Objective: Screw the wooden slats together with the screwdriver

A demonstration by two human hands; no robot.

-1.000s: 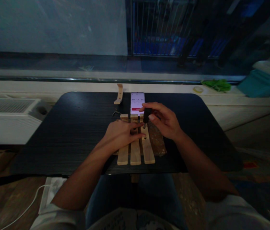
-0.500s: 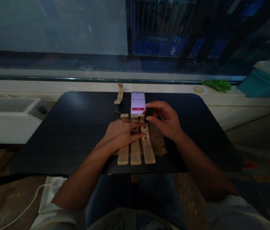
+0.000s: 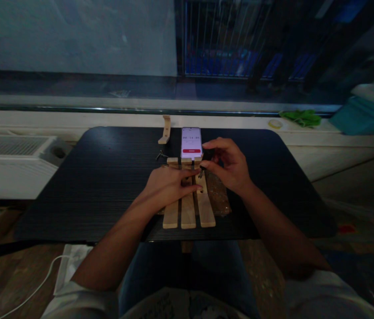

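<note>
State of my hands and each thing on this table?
Left hand: spread across the wooden slats
Right hand: at the dark tool, grip unclear
Dark tool: tip at right slat
Wooden slats: three, side by side
Brown wrap: beneath the slats
Phone: screen lit
Curved wooden piece: loose, untouched
Small metal pieces: lying loose

The bare right hand (image 3: 229,166) has been shifted slightly to the right, away from the slim, pale-screened phone (image 3: 191,141). By this shift the right end of the red bar (image 3: 191,151) on the phone's screen, partly covered by a fingertip one second ago, has been fully uncovered. More of the far end of the rightmost pale wooden slat (image 3: 206,210) is also revealed. The black handle of a small, metal-tipped tool (image 3: 202,172), plainly seen upright beside the thumb earlier, is now largely lost in shadow among the fingers.
</note>
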